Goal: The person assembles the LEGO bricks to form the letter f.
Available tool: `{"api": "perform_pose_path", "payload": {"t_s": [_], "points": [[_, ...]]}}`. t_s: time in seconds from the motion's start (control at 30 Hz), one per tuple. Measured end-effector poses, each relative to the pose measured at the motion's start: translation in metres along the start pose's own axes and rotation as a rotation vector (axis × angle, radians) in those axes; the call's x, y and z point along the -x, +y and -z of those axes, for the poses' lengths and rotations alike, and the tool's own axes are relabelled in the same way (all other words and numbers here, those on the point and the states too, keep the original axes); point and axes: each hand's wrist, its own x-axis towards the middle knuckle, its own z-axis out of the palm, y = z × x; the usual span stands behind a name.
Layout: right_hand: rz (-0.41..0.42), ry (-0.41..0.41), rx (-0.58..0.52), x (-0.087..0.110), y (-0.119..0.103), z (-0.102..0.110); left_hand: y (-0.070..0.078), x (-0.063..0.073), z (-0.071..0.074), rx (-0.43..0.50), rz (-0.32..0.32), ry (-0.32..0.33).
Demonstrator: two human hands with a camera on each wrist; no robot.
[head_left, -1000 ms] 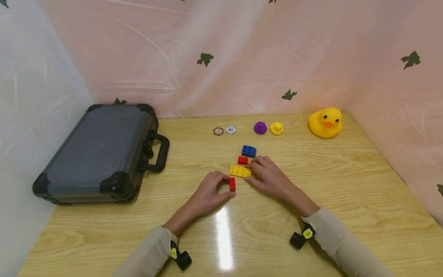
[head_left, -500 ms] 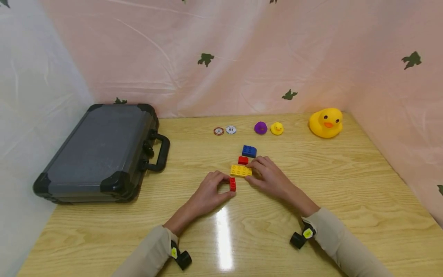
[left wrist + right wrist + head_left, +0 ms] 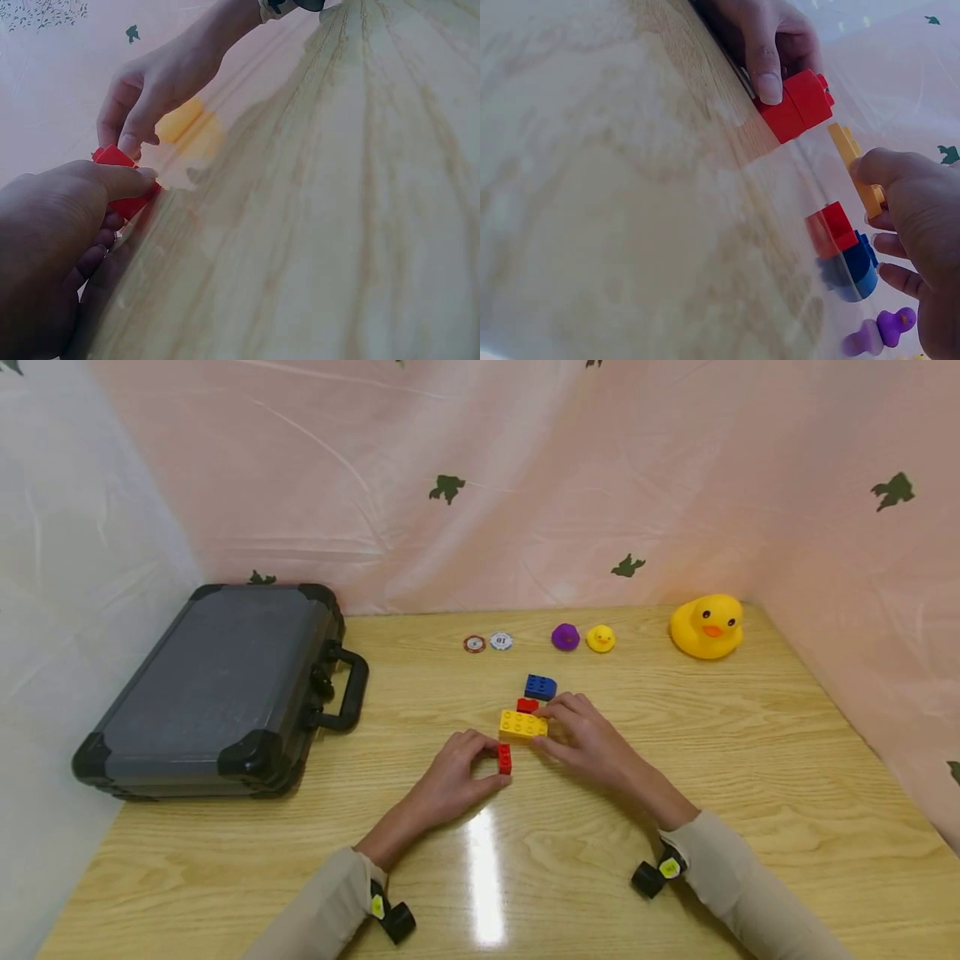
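My left hand [image 3: 455,779] pinches a red toy block [image 3: 504,759] at the table's middle; the right wrist view shows a seam across this red block [image 3: 799,109], like two bricks stacked. My right hand [image 3: 581,735] grips a flat yellow toy brick [image 3: 521,725] by its right end, thumb near, fingers far. That yellow brick [image 3: 857,171] hangs a little above the table in the right wrist view, studs away from the tabletop, apart from the red block. Just behind it lies another red brick [image 3: 527,705], partly hidden, and beyond that a blue brick [image 3: 540,687] with one rounded end.
A dark grey case [image 3: 217,685] with a black handle lies at the left. Along the back are two poker chips [image 3: 487,642], a purple duck [image 3: 565,637], a small yellow duck [image 3: 601,638] and a big yellow duck [image 3: 707,627]. Pink cloth [image 3: 525,485] hangs behind the table.
My right hand has raised the yellow brick slightly off the table, and it now covers part of the red brick behind. The left hand stays in place on its red block.
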Motion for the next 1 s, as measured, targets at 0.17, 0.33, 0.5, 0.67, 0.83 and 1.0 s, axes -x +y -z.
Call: {"api": "perform_pose_path", "payload": {"t_s": [0.17, 0.33, 0.5, 0.67, 0.83, 1.0], "points": [[0.053, 0.028, -0.008, 0.001, -0.001, 0.002, 0.000, 0.000, 0.000, -0.005, -0.004, -0.003], [0.113, 0.057, -0.009, 0.004, -0.002, 0.002, 0.000, 0.000, 0.001, 0.001, 0.000, -0.008], [0.169, 0.074, -0.010, 0.006, -0.006, 0.003, 0.000, 0.000, 0.001, 0.003, 0.001, -0.009], [0.214, 0.074, -0.008, 0.006, -0.010, 0.003, 0.000, 0.000, 0.000, -0.004, 0.012, -0.017], [0.245, 0.063, -0.009, 0.007, -0.015, 0.003, -0.001, -0.001, 0.000, -0.007, 0.022, -0.021], [0.264, 0.047, -0.027, 0.007, -0.017, 0.002, -0.001, 0.000, 0.000, -0.009, 0.024, -0.023]]}}
